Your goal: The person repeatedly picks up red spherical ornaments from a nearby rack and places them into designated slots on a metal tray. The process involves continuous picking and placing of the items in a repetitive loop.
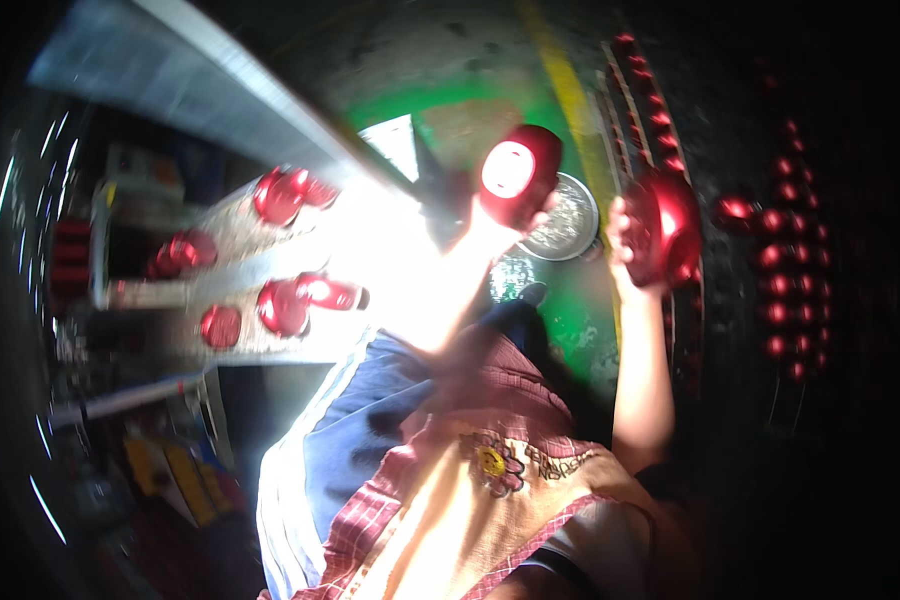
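Left hand point(490, 225): clenched from below on a red oval shell point(518, 172), whose white inner face is turned up toward the camera.
Right hand point(625, 250): clenched on a second red shell point(665, 228), gripped at its left edge.
Relation: the two shells are held side by side, near but apart, the left one slightly higher.
Long axis: both are seen roughly upright in the picture.
Nearby: a round metal bowl point(565, 218) lies between and behind the hands; more red shells point(280, 195) rest on the pale desk point(240, 235) toward the person's left.
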Demonstrator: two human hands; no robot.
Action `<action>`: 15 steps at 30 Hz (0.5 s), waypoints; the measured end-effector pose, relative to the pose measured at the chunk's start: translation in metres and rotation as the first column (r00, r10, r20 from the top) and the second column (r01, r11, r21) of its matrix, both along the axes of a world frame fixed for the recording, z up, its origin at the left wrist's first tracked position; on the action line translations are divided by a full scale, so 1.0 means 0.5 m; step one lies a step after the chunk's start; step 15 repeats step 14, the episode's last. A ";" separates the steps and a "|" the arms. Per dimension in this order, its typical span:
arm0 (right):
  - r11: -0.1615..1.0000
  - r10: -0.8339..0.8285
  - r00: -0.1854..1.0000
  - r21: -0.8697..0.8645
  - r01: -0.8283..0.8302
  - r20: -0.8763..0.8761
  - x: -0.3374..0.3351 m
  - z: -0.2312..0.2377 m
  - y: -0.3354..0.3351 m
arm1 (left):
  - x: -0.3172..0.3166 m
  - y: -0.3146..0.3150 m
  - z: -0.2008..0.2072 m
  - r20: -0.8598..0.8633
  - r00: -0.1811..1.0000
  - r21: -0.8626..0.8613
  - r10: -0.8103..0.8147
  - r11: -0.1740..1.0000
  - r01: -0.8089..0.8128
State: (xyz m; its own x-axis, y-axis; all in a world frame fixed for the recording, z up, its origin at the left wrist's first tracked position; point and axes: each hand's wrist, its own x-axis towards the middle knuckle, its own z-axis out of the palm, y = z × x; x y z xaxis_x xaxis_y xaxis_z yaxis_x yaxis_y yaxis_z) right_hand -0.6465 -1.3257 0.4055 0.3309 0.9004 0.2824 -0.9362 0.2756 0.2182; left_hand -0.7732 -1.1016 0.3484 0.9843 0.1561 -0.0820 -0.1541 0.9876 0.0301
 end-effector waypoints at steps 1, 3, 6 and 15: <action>0.999 0.001 0.998 0.039 -0.004 0.068 -0.033 -0.009 -0.019 | -0.069 -0.007 0.007 -0.125 0.990 0.158 0.073 0.986 -0.053; 0.993 -0.057 0.998 -0.098 0.058 0.013 -0.139 -0.051 -0.060 | -0.225 -0.039 0.025 -0.167 0.984 0.162 0.065 0.986 -0.038; 0.953 -0.003 0.998 -0.302 0.021 0.058 -0.254 -0.084 -0.126 | -0.452 -0.077 0.081 -0.282 0.952 0.223 0.116 0.973 -0.052; 0.690 0.094 0.914 -0.688 0.225 0.394 -0.529 -0.057 -0.059 | -0.995 0.130 0.257 -0.368 0.590 0.850 0.719 0.517 -0.099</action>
